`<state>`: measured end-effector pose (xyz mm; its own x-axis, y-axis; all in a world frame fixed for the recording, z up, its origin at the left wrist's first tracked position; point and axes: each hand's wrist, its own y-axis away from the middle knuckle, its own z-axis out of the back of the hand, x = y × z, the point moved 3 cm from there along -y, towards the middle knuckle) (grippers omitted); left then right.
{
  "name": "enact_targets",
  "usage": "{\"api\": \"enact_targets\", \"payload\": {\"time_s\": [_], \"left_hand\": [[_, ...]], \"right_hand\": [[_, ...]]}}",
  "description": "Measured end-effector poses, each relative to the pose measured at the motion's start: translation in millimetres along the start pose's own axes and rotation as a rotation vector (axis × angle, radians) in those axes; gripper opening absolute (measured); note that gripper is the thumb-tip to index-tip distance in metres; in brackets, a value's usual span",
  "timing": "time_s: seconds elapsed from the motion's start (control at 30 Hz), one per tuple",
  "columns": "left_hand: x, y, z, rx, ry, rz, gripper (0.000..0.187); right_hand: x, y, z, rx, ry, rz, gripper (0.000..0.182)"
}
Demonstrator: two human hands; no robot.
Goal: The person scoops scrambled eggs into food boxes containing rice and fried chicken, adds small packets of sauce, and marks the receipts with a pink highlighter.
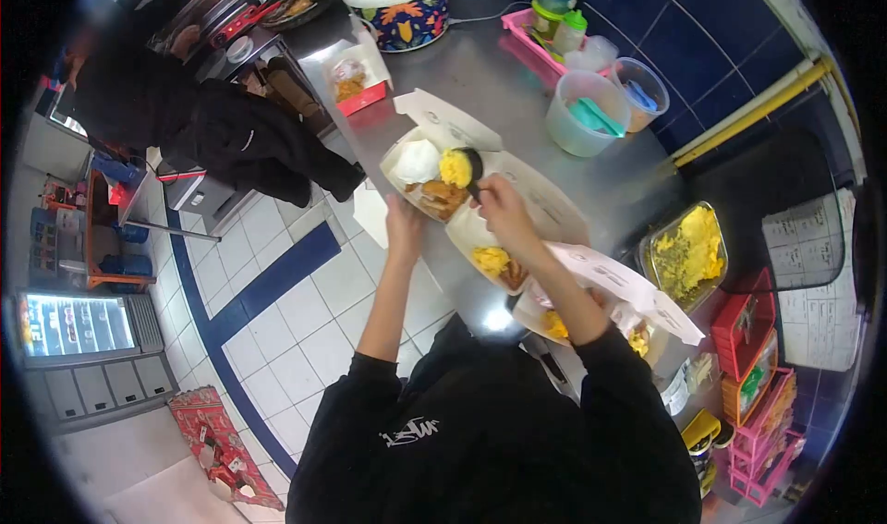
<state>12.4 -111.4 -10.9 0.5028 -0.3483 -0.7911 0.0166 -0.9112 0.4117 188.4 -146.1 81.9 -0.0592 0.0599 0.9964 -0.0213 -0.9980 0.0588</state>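
My right hand (504, 212) grips a black serving spoon (476, 165) heaped with yellow scrambled egg (454, 167). The spoon is held over an open paper takeaway box (462, 125), at the right side of its white rice (416, 162). Browned pieces of meat (438, 199) lie in the near part of the same box. On the box's near side, my left hand (403, 228) holds its edge; the fingertips are partly hidden. Just right stands a second open box (540, 196) with egg and meat inside, partly behind my right forearm.
More open boxes (628, 279) stand at the right, and a red-sided box (362, 99) at the far left. A glass dish of egg (688, 256), clear tubs (577, 117) and a patterned rice cooker (397, 16) share the steel counter. Another person in black (231, 127) stands at left.
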Motion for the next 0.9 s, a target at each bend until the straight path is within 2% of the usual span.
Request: {"api": "enact_targets", "payload": {"time_s": [0.07,0.17,0.37,0.47,0.5,0.57,0.6,0.63,0.7,0.73,0.77,0.8,0.87,0.9], "left_hand": [[-1,0,0,0.055,0.035,0.009,0.071],[-10,6,-3,0.055,0.029,0.059,0.068],[-14,7,-4,0.128,0.034,0.083,0.066],[-11,7,-7,0.16,0.036,0.038,0.064],[-21,18,-18,0.107,0.139,0.054,0.054],[-11,15,-10,-0.033,0.094,0.042,0.048],[-5,14,-3,0.113,0.051,-0.053,0.045],[10,2,15,0.061,0.014,-0.056,0.043],[-3,25,7,0.026,-0.17,-0.255,0.048],[-13,45,-12,0.029,-0.219,-0.395,0.046],[-22,66,-30,0.024,-0.266,-0.536,0.045],[-20,78,-42,0.047,-0.273,-0.606,0.043],[-13,111,-81,0.152,-0.337,-0.648,0.043],[-3,130,-103,0.225,-0.352,-0.654,0.043]], "right_hand": [[-24,-17,-41,-0.121,0.664,0.211,0.023],[-47,-21,-73,-0.084,1.105,0.255,0.029],[-44,-16,-64,-0.185,0.992,0.338,0.031],[-33,-12,-55,-0.18,0.725,0.219,0.027],[-41,-13,-46,-0.301,0.563,0.411,0.02],[-16,5,-22,-0.234,0.18,0.17,0.016],[4,20,-4,-0.223,-0.011,0.059,0.014],[28,41,19,-0.331,0.047,0.113,0.01],[63,85,80,-0.646,0.385,0.291,0.013],[70,108,118,-0.757,0.57,0.289,0.013],[84,130,149,-0.877,0.555,0.152,0.014],[78,148,185,-0.985,0.544,0.214,0.014],[71,181,241,-1.008,0.683,0.075,0.019],[65,195,260,-1.036,0.768,0.141,0.021]]}}
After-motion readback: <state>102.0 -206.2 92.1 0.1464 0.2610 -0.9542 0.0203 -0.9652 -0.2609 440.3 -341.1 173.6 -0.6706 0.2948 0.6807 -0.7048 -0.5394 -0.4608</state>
